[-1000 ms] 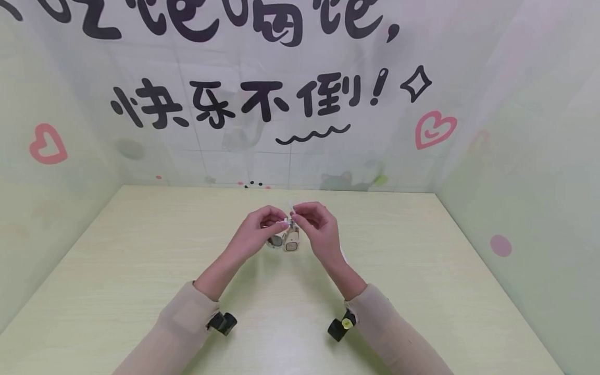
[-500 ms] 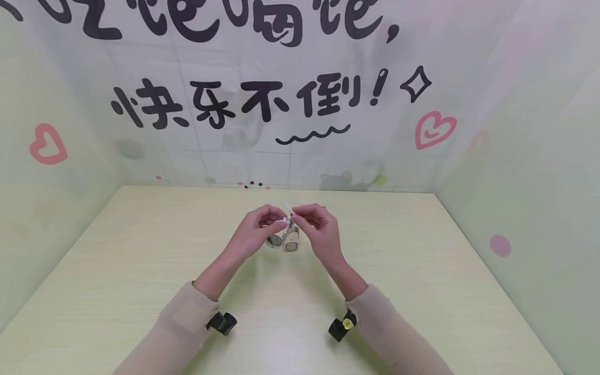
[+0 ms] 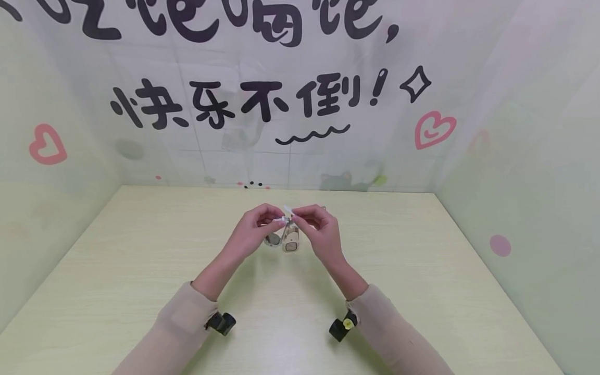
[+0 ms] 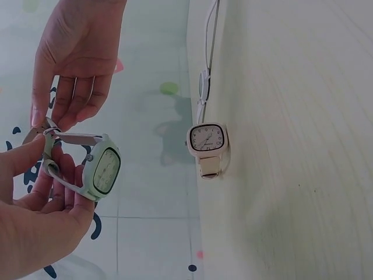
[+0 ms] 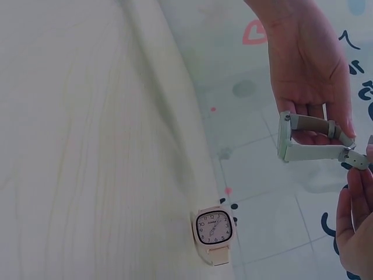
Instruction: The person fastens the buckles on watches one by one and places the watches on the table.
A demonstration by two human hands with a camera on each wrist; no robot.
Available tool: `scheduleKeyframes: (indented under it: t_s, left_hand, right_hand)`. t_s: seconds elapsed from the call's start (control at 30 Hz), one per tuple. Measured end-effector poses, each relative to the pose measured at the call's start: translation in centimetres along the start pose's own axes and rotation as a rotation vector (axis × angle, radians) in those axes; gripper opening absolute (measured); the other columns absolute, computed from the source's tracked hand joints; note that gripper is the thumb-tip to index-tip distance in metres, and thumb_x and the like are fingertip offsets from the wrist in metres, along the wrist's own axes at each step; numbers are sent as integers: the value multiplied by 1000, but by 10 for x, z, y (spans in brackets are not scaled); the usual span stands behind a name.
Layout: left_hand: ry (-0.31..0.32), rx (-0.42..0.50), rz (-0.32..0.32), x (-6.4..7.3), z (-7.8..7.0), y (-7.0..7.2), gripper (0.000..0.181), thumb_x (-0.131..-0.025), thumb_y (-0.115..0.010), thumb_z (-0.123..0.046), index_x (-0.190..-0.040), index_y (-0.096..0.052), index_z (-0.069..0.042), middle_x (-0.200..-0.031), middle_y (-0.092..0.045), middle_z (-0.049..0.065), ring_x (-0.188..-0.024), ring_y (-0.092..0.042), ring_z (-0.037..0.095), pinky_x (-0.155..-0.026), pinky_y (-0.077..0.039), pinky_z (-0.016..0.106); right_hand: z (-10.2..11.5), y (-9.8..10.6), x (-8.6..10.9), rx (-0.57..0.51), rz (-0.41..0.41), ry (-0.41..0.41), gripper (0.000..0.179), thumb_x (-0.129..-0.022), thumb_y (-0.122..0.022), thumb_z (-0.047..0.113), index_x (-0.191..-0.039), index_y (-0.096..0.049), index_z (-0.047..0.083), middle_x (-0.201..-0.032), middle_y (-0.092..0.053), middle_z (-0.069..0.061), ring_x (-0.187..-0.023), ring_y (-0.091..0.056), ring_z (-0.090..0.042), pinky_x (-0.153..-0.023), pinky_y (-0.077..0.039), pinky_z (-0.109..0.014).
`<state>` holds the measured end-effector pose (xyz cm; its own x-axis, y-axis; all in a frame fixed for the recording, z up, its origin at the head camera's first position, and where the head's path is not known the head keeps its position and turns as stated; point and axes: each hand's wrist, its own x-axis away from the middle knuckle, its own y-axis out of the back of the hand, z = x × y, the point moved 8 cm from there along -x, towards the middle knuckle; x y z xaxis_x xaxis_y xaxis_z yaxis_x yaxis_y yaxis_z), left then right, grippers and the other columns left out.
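A pale green wristwatch point(image 4: 106, 169) is held up between both hands, its strap looped round to the buckle. My left hand point(image 3: 255, 229) grips the buckle side of the strap, fingers behind it and the thumb near the buckle. With thumb and fingertips, my right hand point(image 3: 320, 225) pinches the strap's free end point(image 3: 288, 210), which sticks up between the hands in the head view. The strap end passes through the buckle area point(image 5: 345, 153) in the right wrist view. Below the hands, a cream wristwatch point(image 3: 291, 242) lies on the table, its square dial point(image 5: 214, 226) facing up.
Another watch with a white strap point(image 4: 204, 87) lies beyond the cream one, mostly hidden by the right arm in the head view. Black wrist cameras point(image 3: 221, 323) sit at both sleeves. A printed cloth point(image 3: 225, 161) stands behind the pale wooden table point(image 3: 140, 250).
The strap's free end has tipped over to the left between the hands. The green watch and left hand have shifted slightly left and up; the cream watch stays where it was.
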<state>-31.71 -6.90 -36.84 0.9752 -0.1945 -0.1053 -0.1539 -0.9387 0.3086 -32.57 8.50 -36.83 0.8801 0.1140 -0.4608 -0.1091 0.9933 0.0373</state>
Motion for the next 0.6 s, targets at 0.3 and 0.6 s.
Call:
scheduleKeyframes:
  t_s: [0.3,0.6]
  left_hand:
    - [-9,1,-9,-1,-1,2,23,-97,-64,-14,-116,-62,0,-109,-68,16,-96,-63,21,-81,-54,30]
    - [-1,4,-15,-1,-1,4,23,-98,-64,-12,-117,-61,0,-111,-68,17,-99,-63,26,-78,-53,23]
  right_hand:
    - [0,0,0,22,11,3,16,-91,-69,2,-104,-69,-7,-103,-68,-26,-87,-65,-5,-82,-56,-17]
    - [0,-1,-1,32,34,-4,15,-92,-68,1,-103,-68,-8,-103,-68,-27,-88,-65,-4,-85,-56,-17]
